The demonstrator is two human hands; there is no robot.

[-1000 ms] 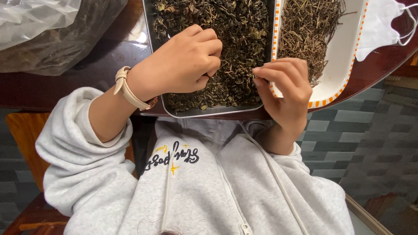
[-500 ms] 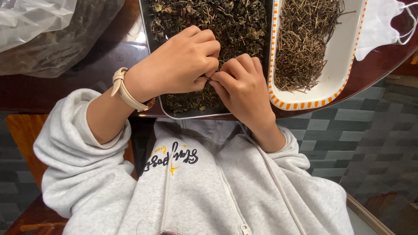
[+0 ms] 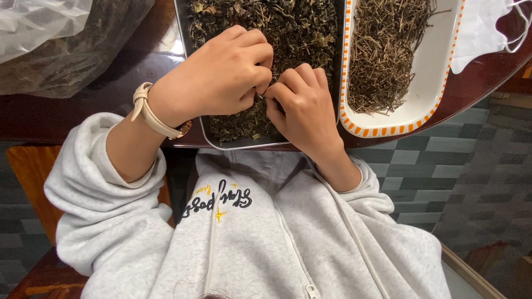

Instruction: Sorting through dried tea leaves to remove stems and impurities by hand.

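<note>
A: Status on the hands?

B: Both over the metal tray [image 3: 195, 111] of dark dried leaves [image 3: 293, 27]. 1 s ago the right hand [image 3: 303, 113] was off at the rim of the white dish [image 3: 438, 83], fingers pinched. By 0.5 s ago it was back at the tray. Now its fingertips meet the left hand [image 3: 219, 80] fingertips, touching, just above the leaf pile.

A: Holding anything?

B: Both hands are curled, thumb against forefinger. Looks like a small bit of leaf or stem pinched between them, but it's too small and hidden to confirm. Can't tell which hand actually has it.

A: So what does the move mean?

B: My read: 1 pick cycle closed. Right hand went to the dish of brown stems [image 3: 382, 55], came back, and both hands are on the next piece. Dish holds only stems, tray holds mixed leaf, so this looks like stem sorting, with plenty of leaf left in the tray.

A: Anything else nearby?

B: Watch with beige strap [image 3: 145, 111] on left wrist, clear plastic bag [image 3: 50, 33] far left, white face mask [image 3: 487, 33] beside the dish. None touched.
</note>
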